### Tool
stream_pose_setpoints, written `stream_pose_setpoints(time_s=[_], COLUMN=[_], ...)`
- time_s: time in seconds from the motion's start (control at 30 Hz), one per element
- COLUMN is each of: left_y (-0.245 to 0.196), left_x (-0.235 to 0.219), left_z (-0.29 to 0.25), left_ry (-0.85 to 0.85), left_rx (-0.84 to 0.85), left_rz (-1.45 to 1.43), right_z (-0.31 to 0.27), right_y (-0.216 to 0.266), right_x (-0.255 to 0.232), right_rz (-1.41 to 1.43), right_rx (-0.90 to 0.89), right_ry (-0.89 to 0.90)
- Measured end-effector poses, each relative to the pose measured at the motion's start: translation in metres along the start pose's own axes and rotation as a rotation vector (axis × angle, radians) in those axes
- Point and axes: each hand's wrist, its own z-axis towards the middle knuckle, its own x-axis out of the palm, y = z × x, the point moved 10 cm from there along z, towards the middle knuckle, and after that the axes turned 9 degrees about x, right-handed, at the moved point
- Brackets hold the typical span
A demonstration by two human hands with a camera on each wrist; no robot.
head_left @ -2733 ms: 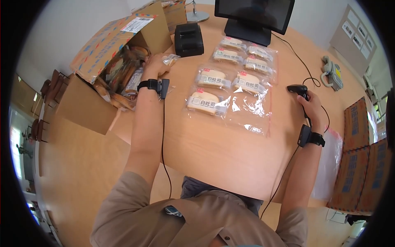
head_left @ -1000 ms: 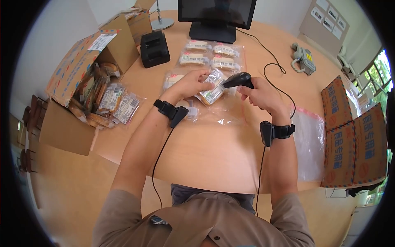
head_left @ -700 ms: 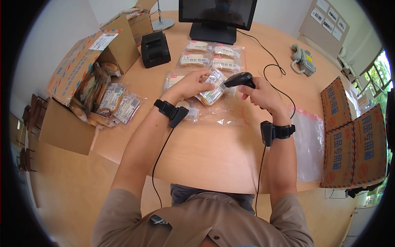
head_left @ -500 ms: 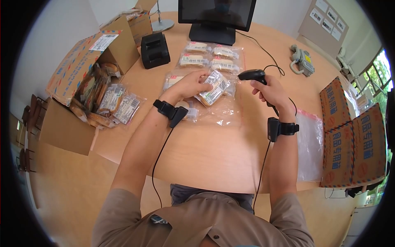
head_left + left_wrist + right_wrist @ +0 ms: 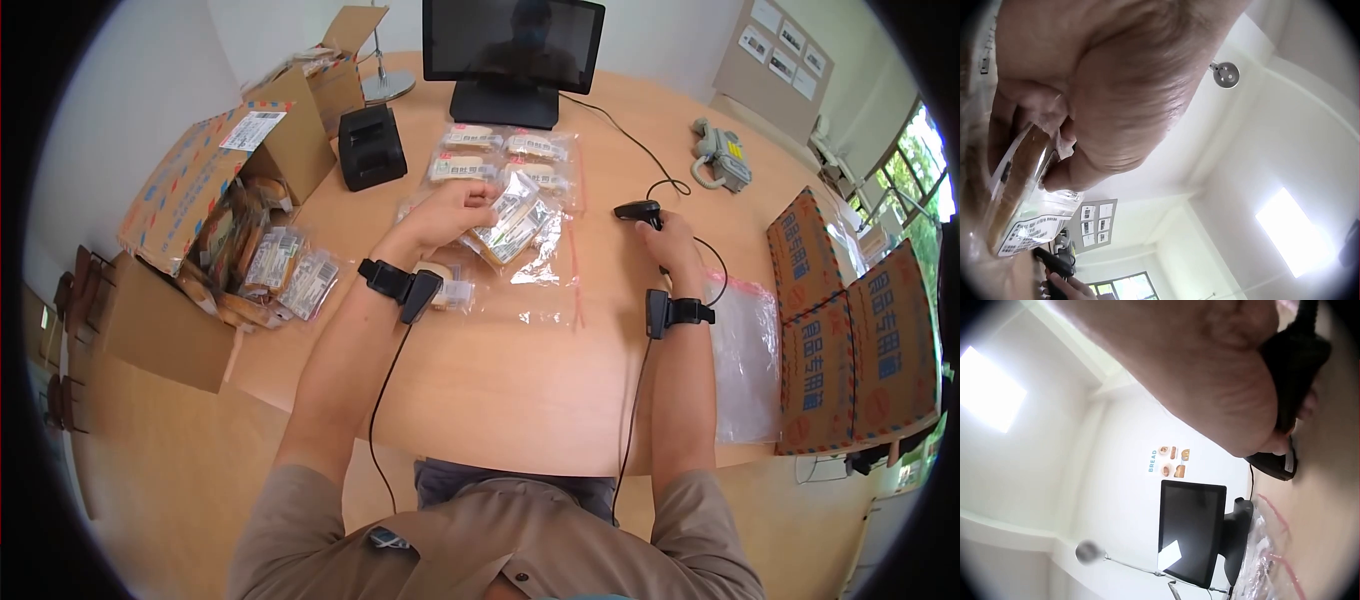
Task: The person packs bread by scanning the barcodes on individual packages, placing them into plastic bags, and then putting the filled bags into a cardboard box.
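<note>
My left hand (image 5: 450, 215) pinches one end of a packaged bread (image 5: 515, 232) in clear wrap, its printed barcode label facing up. This bread is over clear plastic bags holding several packs of white sliced bread (image 5: 465, 167), partly hiding them. In the left wrist view, thumb and fingers grip the edge of the bread packet (image 5: 1019, 194). To the right, my right hand (image 5: 672, 245) grips a black handheld barcode scanner (image 5: 636, 210) by its handle, apart from the bread and low near the table. The right wrist view shows the scanner (image 5: 1291, 381) partly covered by the hand.
An open carton (image 5: 190, 190) lies at left with several bread packets (image 5: 275, 262) spilling out. Behind stand a black printer (image 5: 372, 150) and a monitor (image 5: 512, 45). A telephone (image 5: 722, 158), flat clear bags (image 5: 748, 370) and cartons (image 5: 850, 340) are at right.
My left hand has gone from the carton to the bagged bread, bringing a bread packet. My right hand brought the scanner close to its label, then drew it back to the right.
</note>
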Motion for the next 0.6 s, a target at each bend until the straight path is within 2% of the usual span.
stream_pose_setpoints(time_s=[0.13, 0.27, 0.33, 0.37, 0.43, 0.5, 0.53, 0.6], left_y=[-0.010, -0.037, -0.050, -0.055, -0.065, -0.079, -0.082, -0.125], left_x=[-0.001, 0.005, 0.013, 0.017, 0.025, 0.044, 0.048, 0.066], left_z=[0.003, -0.004, -0.007, -0.009, -0.013, -0.017, -0.018, -0.033], left_ry=[0.007, 0.009, 0.029, 0.027, 0.030, 0.144, 0.152, 0.242], left_rx=[0.080, 0.156, 0.179, 0.190, 0.198, 0.227, 0.226, 0.665], left_rz=[0.044, 0.112, 0.135, 0.122, 0.106, 0.153, 0.152, 0.271], right_z=[-0.008, -0.010, -0.019, -0.034, -0.074, -0.062, -0.066, -0.108], right_y=[0.009, 0.013, 0.037, 0.055, 0.103, 0.110, 0.113, 0.140], right_x=[-0.006, -0.015, -0.047, -0.057, -0.062, -0.001, 0.004, 0.060], right_rz=[-0.073, -0.114, -0.050, -0.052, 0.347, 0.780, 0.782, 0.937], right_rx=[-0.030, -0.003, -0.203, -0.200, -0.155, -0.151, -0.146, -0.039], right_ry=[-0.018, -0.083, -0.403, -0.404, -0.117, 0.345, 0.339, 1.010])
